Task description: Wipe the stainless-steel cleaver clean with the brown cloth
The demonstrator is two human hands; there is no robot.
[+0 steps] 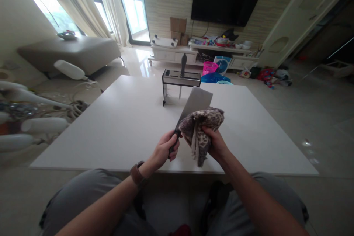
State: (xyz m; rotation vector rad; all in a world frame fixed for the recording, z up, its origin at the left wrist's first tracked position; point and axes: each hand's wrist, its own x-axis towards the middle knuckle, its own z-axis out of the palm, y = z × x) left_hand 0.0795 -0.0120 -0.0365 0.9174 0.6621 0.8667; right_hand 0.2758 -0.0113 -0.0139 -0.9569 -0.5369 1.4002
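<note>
My left hand [165, 147] is closed round the black handle of a cleaver [197, 100], whose broad blade points up and away to the right. A fuzzy brown-and-cream patterned cloth [203, 127] is bunched in my right hand [217, 143], its thumb on top. The cloth lies against the lower part of the blade and covers some of it; a loose fold hangs down. Beyond the blade, a knife rack [181, 77] stands on the white table [132, 129], with one black-handled knife [184, 64] upright in it.
Left of the table are white lamp-like pieces [69, 70] and tangled cords. Behind it stand a pink basket [210, 68], a blue item [215, 77] and a low TV cabinet [171, 54]. A grey bench [69, 53] is by the window. My knees are under the near edge.
</note>
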